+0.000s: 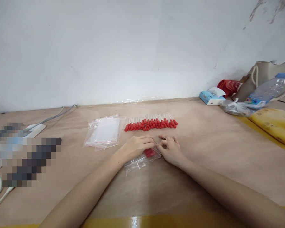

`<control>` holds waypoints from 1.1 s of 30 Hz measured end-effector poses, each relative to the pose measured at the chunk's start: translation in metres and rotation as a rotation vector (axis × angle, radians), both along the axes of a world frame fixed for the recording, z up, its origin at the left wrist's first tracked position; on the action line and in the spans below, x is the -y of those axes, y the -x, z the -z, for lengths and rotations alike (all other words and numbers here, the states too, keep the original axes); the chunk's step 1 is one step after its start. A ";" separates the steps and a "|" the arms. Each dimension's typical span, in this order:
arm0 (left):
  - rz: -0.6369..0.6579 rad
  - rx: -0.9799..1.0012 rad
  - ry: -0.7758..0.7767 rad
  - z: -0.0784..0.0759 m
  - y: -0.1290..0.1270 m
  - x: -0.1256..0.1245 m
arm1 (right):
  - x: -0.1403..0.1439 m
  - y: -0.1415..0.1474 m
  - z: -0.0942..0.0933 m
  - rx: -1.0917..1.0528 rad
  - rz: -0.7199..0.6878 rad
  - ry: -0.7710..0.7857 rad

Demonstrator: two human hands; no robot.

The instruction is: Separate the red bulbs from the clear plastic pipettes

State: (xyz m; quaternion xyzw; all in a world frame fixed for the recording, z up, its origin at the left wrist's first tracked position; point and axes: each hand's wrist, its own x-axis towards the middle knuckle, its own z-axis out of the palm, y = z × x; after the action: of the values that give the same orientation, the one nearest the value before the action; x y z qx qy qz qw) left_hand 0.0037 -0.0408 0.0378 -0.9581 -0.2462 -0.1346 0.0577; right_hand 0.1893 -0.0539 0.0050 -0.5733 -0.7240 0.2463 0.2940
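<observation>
A clear plastic zip bag (pixel 139 163) lies on the table between my hands, with something red (pixel 149 152) inside it. My left hand (pixel 139 146) rests over the bag's upper part, fingers closed on its edge. At the bag's right corner, my right hand (pixel 170 148) pinches the edge between thumb and index finger, the other fingers curled loosely. Just beyond my hands lies a row of several thin clear sticks with red tips (pixel 152 123), red ends toward me. To the left is a stack of flat clear zip bags (pixel 104 131).
A blue tissue pack (pixel 211 96), a knotted plastic bag (pixel 236 107), a water bottle (pixel 268 90) and a yellow packet (pixel 274 125) crowd the right side. A power strip (pixel 35 129) with cables and blurred-out items sit at left. A white wall (pixel 133 53) stands behind the table.
</observation>
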 end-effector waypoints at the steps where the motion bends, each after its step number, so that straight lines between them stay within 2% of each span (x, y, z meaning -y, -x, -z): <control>1: -0.006 0.008 0.000 -0.003 0.001 0.000 | 0.000 -0.001 0.000 -0.011 -0.006 -0.008; 4: -0.033 0.080 0.019 -0.009 0.000 0.009 | -0.001 -0.005 0.001 -0.021 -0.042 -0.062; 6: -0.106 0.148 0.069 -0.010 -0.001 0.022 | -0.002 -0.008 0.002 0.008 -0.097 -0.092; 10: -0.316 0.187 0.193 0.002 0.007 0.054 | -0.007 -0.014 0.003 0.070 -0.179 -0.112; 12: -0.356 0.175 0.257 0.009 0.015 0.063 | -0.009 -0.016 0.003 0.079 -0.220 -0.117; 16: -0.310 0.196 0.319 0.017 0.026 0.060 | -0.010 -0.020 0.000 0.137 -0.328 -0.144; 23: -0.250 0.244 0.349 0.017 0.027 0.046 | -0.008 -0.025 -0.005 0.203 -0.438 -0.148; 29: -0.267 0.343 0.365 0.018 0.026 0.051 | -0.006 -0.022 -0.007 0.116 -0.450 -0.277; 33: -0.281 0.363 0.401 0.016 0.026 0.052 | -0.001 -0.017 -0.015 0.114 -0.478 -0.204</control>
State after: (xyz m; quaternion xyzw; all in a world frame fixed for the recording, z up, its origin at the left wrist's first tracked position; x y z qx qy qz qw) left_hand -0.0220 -0.0925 0.0215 -0.8671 -0.4045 -0.2430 -0.1597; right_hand 0.2067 -0.0534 0.0196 -0.3661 -0.8754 0.2017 0.2426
